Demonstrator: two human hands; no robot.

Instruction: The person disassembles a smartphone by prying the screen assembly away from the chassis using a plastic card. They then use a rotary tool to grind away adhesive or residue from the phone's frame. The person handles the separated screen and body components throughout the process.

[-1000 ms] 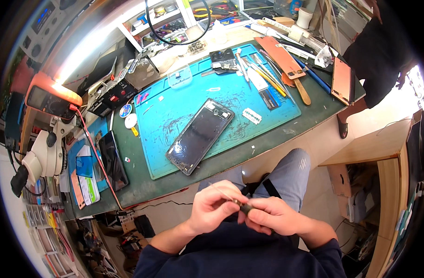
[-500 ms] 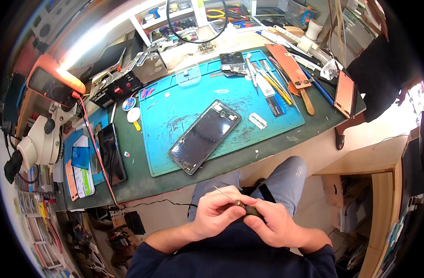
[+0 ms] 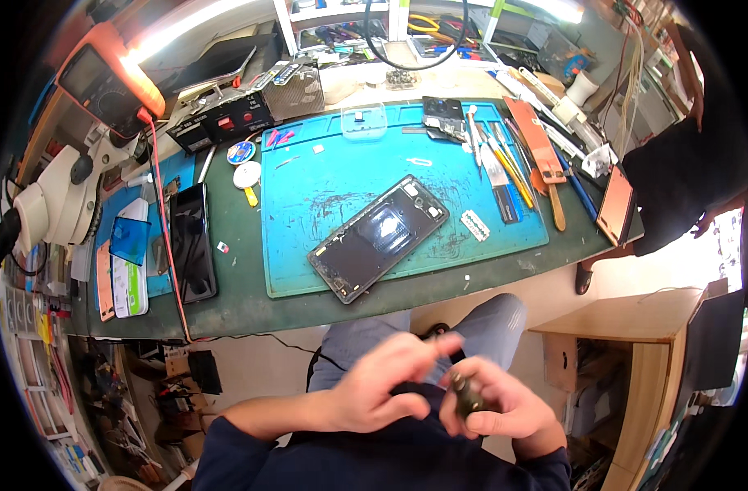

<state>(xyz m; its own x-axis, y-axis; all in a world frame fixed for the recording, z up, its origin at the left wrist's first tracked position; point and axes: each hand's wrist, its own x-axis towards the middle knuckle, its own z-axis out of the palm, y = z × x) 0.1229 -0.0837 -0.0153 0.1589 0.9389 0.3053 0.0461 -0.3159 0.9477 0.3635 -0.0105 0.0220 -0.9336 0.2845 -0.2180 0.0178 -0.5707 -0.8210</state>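
Both hands are low over my lap, in front of the bench. My right hand [image 3: 495,405] is closed around a small dark roundish object [image 3: 470,395]. My left hand [image 3: 388,379] hovers beside it with fingers spread and blurred, its fingertips near the object's top. On the blue work mat [image 3: 308,196] above lies an opened dark phone [image 3: 379,237], back side up and set diagonally.
A second dark phone [image 3: 192,241] lies left of the mat on the green bench top [image 3: 243,286]. Tools and tweezers [image 3: 505,159] lie at the mat's right. A microscope [image 3: 51,204] and an orange multimeter [image 3: 104,78] stand at left. A wooden cabinet [image 3: 627,360] is at right.
The view has tilted slightly and my hands have shifted lower right. My left fingers have lifted and spread from the object held in the right hand.
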